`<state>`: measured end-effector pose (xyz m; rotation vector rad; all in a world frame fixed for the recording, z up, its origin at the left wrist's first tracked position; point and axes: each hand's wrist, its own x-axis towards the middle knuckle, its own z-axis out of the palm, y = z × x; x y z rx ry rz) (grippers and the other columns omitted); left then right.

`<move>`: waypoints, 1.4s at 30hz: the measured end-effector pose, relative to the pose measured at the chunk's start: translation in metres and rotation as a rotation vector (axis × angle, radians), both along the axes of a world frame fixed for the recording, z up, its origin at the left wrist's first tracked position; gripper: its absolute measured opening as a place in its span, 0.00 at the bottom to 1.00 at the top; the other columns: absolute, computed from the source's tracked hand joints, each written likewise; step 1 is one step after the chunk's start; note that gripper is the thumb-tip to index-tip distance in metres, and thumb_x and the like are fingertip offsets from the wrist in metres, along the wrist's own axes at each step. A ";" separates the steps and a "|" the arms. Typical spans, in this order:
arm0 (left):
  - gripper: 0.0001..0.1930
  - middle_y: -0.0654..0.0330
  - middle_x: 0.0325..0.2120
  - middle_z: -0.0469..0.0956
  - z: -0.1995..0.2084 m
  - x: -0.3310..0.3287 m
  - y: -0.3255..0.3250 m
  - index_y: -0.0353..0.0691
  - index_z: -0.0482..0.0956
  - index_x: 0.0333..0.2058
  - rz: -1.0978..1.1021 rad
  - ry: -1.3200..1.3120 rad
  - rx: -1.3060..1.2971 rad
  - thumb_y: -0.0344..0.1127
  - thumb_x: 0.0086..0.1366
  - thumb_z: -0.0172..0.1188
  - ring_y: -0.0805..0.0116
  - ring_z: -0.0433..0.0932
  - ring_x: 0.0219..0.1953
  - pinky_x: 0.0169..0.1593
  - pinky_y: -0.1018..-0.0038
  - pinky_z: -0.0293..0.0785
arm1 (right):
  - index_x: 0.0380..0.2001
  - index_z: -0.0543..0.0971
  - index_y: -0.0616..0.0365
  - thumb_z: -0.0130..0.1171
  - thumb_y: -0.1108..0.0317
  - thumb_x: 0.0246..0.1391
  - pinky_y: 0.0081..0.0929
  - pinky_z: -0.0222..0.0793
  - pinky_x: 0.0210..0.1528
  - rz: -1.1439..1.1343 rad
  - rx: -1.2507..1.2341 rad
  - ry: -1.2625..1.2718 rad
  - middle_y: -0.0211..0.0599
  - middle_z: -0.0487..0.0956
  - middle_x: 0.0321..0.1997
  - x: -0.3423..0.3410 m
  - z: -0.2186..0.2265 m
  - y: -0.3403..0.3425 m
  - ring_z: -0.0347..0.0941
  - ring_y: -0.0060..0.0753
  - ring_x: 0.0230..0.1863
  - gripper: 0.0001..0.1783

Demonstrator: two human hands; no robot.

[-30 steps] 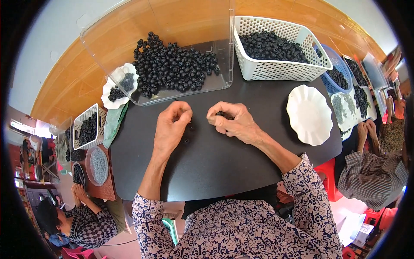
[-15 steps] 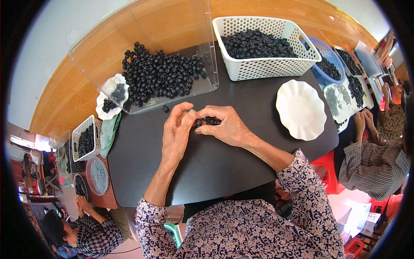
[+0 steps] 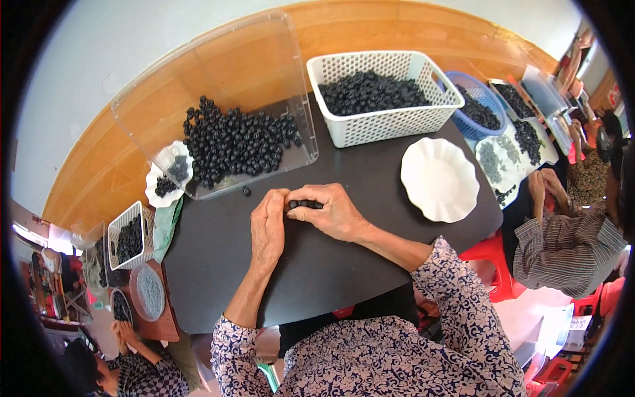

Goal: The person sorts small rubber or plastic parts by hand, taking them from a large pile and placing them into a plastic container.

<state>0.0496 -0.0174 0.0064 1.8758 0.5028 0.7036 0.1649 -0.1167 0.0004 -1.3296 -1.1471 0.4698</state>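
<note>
1. I've got both hands together at the middle of the black table (image 3: 218,264), fingertips meeting.
2. My right hand (image 3: 334,212) is curled narrow, pinching a short row of dark berries (image 3: 304,204) between thumb and fingers.
3. My left hand (image 3: 268,228) is cupped against the same berries from the other side, fingers bent and touching them; how firmly it grips I cannot tell.
4. One loose berry (image 3: 246,191) lies on the table just beyond my left hand.
5. Past it sits a clear plastic tray (image 3: 198,86), tilted up at the back, with a heap of berries (image 3: 238,142) inside.
6. To the right of that, a white lattice basket (image 3: 397,126) full of berries, and nearer, an empty white scalloped plate (image 3: 439,179).
7. Another person's striped sleeve (image 3: 562,245) shows at the far right.
</note>
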 end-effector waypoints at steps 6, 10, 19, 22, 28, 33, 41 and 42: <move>0.11 0.62 0.25 0.76 -0.011 -0.008 -0.010 0.35 0.75 0.40 -0.079 -0.008 -0.106 0.35 0.68 0.46 0.73 0.73 0.32 0.40 0.76 0.69 | 0.36 0.79 0.66 0.61 0.71 0.49 0.25 0.71 0.44 -0.385 0.021 -0.193 0.42 0.81 0.37 0.038 0.065 -0.014 0.78 0.29 0.39 0.11; 0.05 0.57 0.25 0.74 -0.013 -0.008 -0.020 0.36 0.74 0.36 -0.142 -0.014 0.037 0.27 0.61 0.54 0.64 0.74 0.31 0.39 0.70 0.69 | 0.37 0.80 0.63 0.62 0.63 0.50 0.29 0.71 0.43 -0.611 -0.030 -0.647 0.45 0.80 0.38 0.122 0.108 -0.001 0.78 0.42 0.38 0.15; 0.10 0.48 0.34 0.73 -0.009 -0.010 0.057 0.34 0.75 0.36 0.323 0.200 0.780 0.30 0.57 0.61 0.49 0.68 0.41 0.47 0.58 0.65 | 0.35 0.79 0.55 0.65 0.72 0.46 0.37 0.64 0.46 -0.513 0.232 -0.813 0.35 0.76 0.41 0.060 0.052 0.001 0.70 0.40 0.44 0.10; 0.08 0.52 0.30 0.72 -0.029 -0.013 0.077 0.35 0.75 0.35 0.345 0.311 0.911 0.30 0.57 0.61 0.51 0.69 0.40 0.46 0.58 0.65 | 0.31 0.79 0.56 0.64 0.75 0.46 0.31 0.66 0.43 -0.407 0.248 -0.667 0.33 0.76 0.35 0.021 0.028 0.009 0.72 0.38 0.38 0.07; 0.06 0.55 0.31 0.73 -0.032 -0.004 0.075 0.36 0.76 0.34 0.287 0.310 0.935 0.29 0.58 0.61 0.57 0.71 0.37 0.43 0.62 0.67 | 0.35 0.80 0.56 0.64 0.74 0.45 0.33 0.68 0.45 -0.287 0.115 -0.488 0.34 0.77 0.37 0.004 -0.011 0.000 0.72 0.39 0.40 0.11; 0.08 0.66 0.27 0.74 -0.010 -0.002 0.038 0.34 0.75 0.40 0.039 -0.042 -0.364 0.30 0.64 0.56 0.77 0.72 0.31 0.38 0.79 0.69 | 0.42 0.78 0.56 0.70 0.74 0.39 0.32 0.71 0.45 -0.272 0.119 -0.503 0.36 0.76 0.41 0.007 -0.005 -0.003 0.72 0.39 0.42 0.22; 0.09 0.64 0.38 0.73 -0.017 0.004 0.003 0.36 0.73 0.46 -0.211 -0.320 -0.833 0.29 0.67 0.54 0.76 0.71 0.41 0.47 0.75 0.70 | 0.41 0.78 0.56 0.71 0.73 0.35 0.32 0.70 0.41 -0.259 0.116 -0.523 0.35 0.75 0.39 0.003 0.000 -0.004 0.72 0.36 0.39 0.24; 0.09 0.64 0.38 0.73 -0.018 0.004 0.003 0.36 0.73 0.46 -0.210 -0.319 -0.835 0.29 0.67 0.54 0.76 0.71 0.41 0.47 0.75 0.70 | 0.41 0.78 0.56 0.71 0.73 0.35 0.32 0.69 0.40 -0.271 0.113 -0.543 0.34 0.75 0.38 0.002 0.000 -0.003 0.72 0.36 0.38 0.24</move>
